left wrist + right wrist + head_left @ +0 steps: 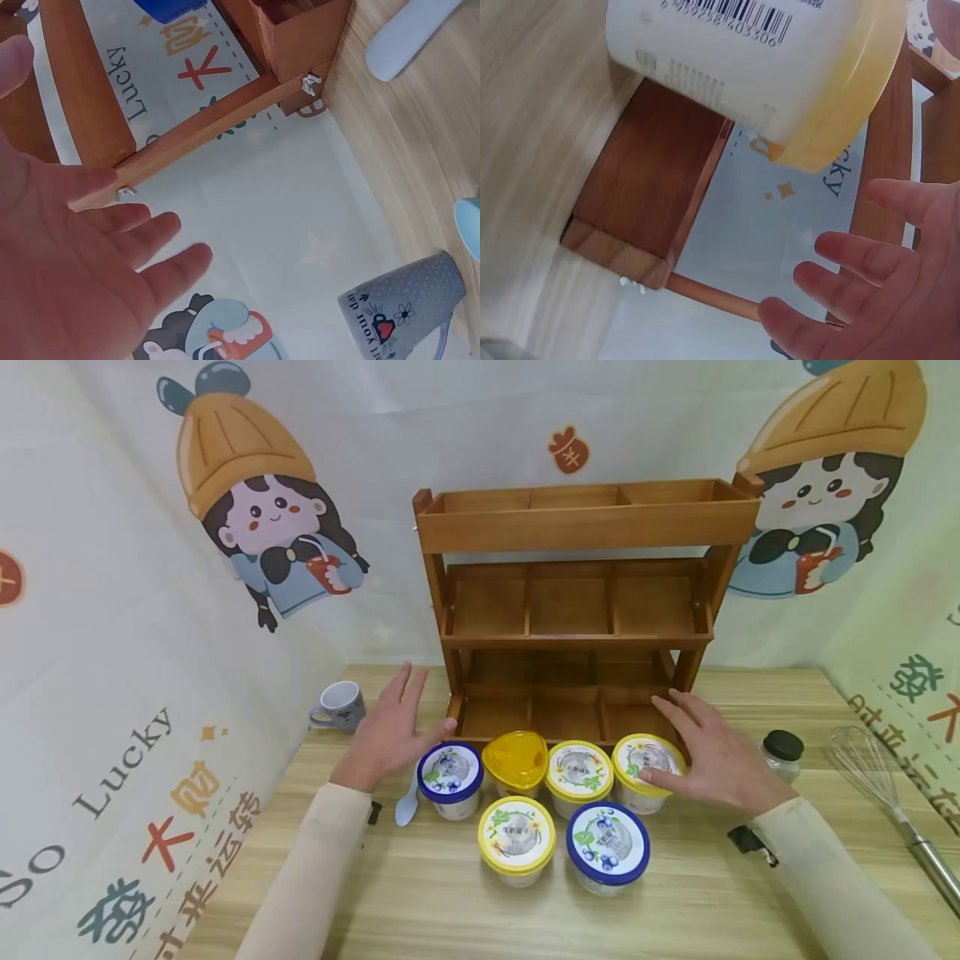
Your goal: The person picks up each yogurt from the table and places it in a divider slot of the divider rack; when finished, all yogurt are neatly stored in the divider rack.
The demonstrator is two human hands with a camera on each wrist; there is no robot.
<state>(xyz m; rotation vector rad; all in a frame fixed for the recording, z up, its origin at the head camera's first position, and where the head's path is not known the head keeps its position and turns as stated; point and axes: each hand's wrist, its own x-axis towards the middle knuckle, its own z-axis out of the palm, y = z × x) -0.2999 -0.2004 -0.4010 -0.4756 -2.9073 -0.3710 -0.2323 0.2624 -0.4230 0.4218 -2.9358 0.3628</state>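
The left hand (393, 727) and right hand (708, 752) were both open, fingers spread and gripping nothing; the left was near the left blue-lidded cup (450, 772), while the right had its thumb across the rightmost yellow-lidded cup (633, 753), touching or not, I couldn't tell. Those cups ended a row on the bench (405, 893) just before the wooden rack (585, 531), probably so each hand could reach one easily, and stood lids up, presumably to keep them steady.

Tub lids (517, 837) glossy plastic; rack (588, 532) smooth wood.
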